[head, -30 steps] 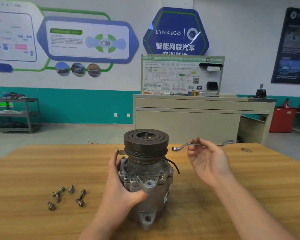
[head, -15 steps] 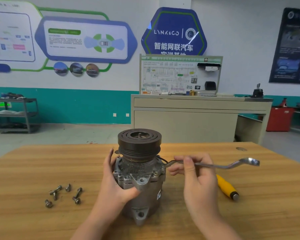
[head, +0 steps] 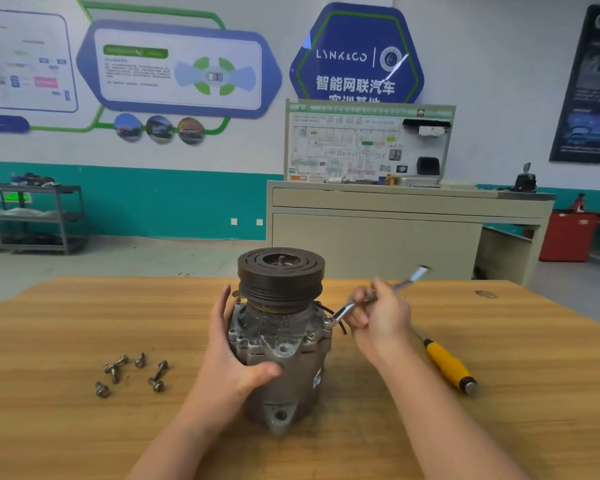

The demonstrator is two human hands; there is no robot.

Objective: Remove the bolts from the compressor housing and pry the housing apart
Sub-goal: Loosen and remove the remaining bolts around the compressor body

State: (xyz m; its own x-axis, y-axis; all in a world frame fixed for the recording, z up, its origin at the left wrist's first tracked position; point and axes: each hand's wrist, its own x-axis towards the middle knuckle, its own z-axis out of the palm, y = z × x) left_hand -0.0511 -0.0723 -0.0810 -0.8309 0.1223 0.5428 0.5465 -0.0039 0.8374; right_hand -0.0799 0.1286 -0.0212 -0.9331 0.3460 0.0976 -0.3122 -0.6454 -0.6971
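Note:
A grey compressor (head: 284,344) with a dark pulley on top stands upright on the wooden table (head: 66,323). My left hand (head: 232,355) grips its housing from the left, thumb across the front. My right hand (head: 381,317) holds a silver ring wrench (head: 371,299), whose lower ring end sits on a bolt (head: 327,322) at the housing's upper right edge. The wrench's far end points up and to the right. Several removed bolts (head: 132,374) lie loose on the table to the left.
A screwdriver with a yellow handle (head: 447,365) lies on the table to the right, behind my right forearm. Beyond the table stand a beige cabinet (head: 378,230) with a training board, a grey shelf cart (head: 39,216) at the left and a red bin (head: 568,233) at the right.
My right hand brought the wrench down from mid-air to the housing's right side, seated its ring end on the bolt, then swung the handle from level to pointing up and right. My left hand kept its grip.

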